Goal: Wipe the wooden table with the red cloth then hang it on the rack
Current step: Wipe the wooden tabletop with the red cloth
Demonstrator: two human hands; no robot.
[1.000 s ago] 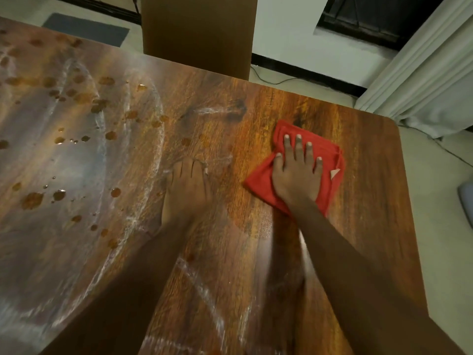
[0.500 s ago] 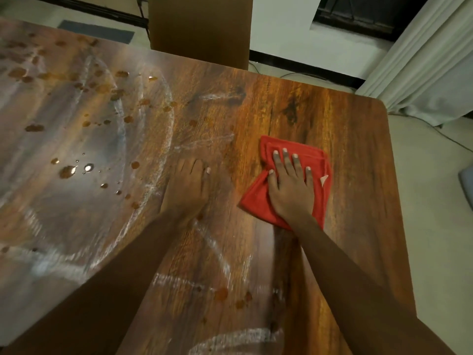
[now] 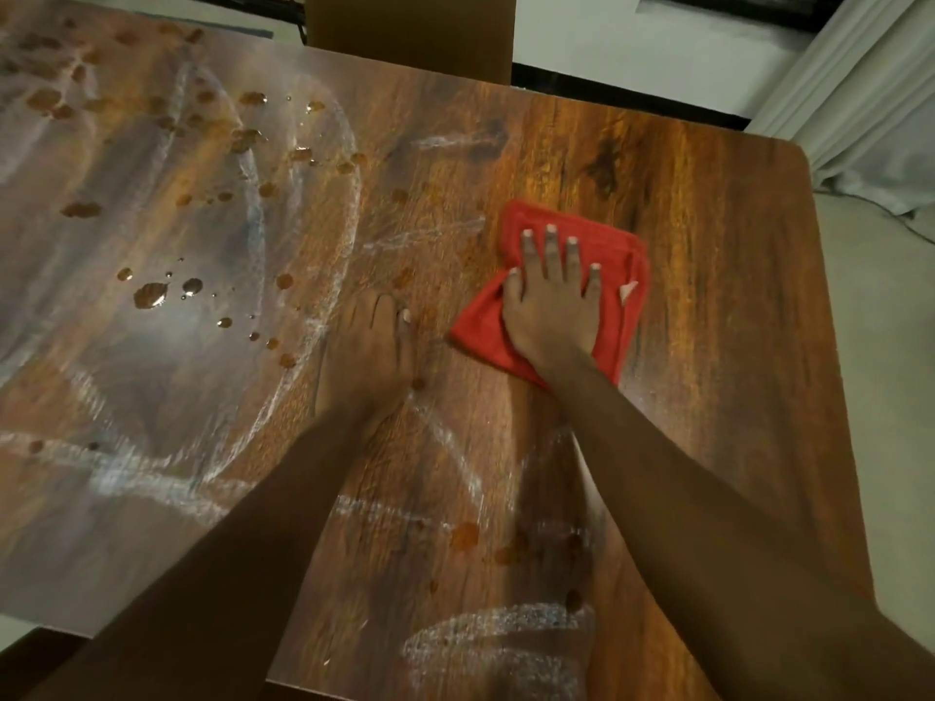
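Note:
The folded red cloth (image 3: 620,255) lies flat on the wooden table (image 3: 718,235), right of centre. My right hand (image 3: 551,306) presses down on it with the fingers spread, palm covering the cloth's middle. My left hand (image 3: 367,356) rests flat on the bare wood just left of the cloth, fingers together, holding nothing. Brown droplets (image 3: 149,295) and white smear streaks (image 3: 298,376) cover the table's left half; more spots (image 3: 464,536) sit near the front. No rack is in view.
A brown chair back (image 3: 410,27) stands at the table's far edge. White curtains (image 3: 860,83) hang at the right beyond the table's rounded corner. Pale floor (image 3: 890,397) runs along the right side.
My right hand has slid the cloth toward me from the far right part of the table, then slightly away again. The view has shifted forward; my left hand stayed planted.

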